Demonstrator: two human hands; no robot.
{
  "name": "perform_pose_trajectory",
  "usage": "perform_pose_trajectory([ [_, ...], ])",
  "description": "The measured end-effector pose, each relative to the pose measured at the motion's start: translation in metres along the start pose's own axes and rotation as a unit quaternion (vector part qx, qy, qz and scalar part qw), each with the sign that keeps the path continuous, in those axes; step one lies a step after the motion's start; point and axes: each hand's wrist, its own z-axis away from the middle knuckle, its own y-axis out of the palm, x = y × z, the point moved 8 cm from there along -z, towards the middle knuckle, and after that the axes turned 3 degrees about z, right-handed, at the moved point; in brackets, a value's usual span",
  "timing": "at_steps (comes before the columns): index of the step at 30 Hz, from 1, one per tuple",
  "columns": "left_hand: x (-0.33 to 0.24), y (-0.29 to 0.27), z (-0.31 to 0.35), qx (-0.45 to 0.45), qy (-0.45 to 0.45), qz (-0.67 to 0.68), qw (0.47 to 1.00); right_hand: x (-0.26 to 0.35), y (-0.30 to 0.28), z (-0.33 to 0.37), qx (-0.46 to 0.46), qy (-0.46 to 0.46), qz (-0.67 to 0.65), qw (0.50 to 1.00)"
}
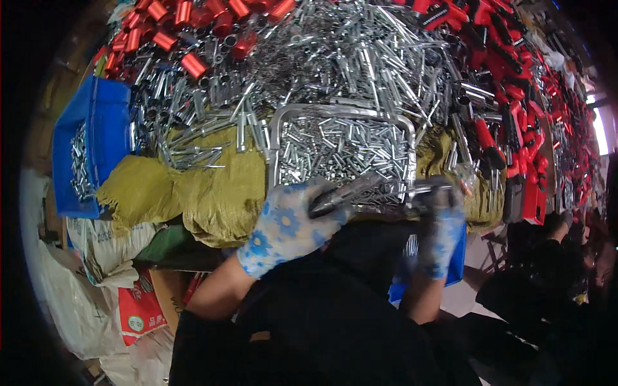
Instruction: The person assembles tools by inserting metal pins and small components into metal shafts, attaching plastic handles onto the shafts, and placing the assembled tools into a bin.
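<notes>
My left hand (286, 222), in a white glove with blue flowers, is closed around a long dark grey piece with a metallic sheen (347, 195); its exact kind is unclear. My right hand (441, 222), gloved alike and smeared by motion, pinches a slim shiny metal rod (418, 189) that points toward the left hand's piece. Both hands are over the near edge of a silver metal tray (275, 151). Inside the tray lie many short metal pins (341, 145).
Behind the tray rises a heap of loose metal parts (360, 58), with red cylinders (193, 64) at far left and red-handled tools (486, 138) at right. A blue bin (106, 122) stands left, beside yellow woven sacks (222, 186). Another blue bin (456, 260) sits below my right hand.
</notes>
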Motion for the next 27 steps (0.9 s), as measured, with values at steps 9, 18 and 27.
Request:
perform_pose_trajectory([
  [9,0.007,-0.023,0.005,0.015,0.034,0.058,0.998,0.020,0.012,-0.005,-0.026,-0.022,-0.081,0.996],
  [18,0.010,-0.026,0.006,-0.020,0.024,0.094,0.995,0.014,0.039,0.002,0.070,0.030,-0.103,0.992],
  [27,0.005,-0.020,-0.001,-0.040,0.040,0.112,0.992,0.002,0.064,0.007,0.203,0.112,-0.213,0.949],
])
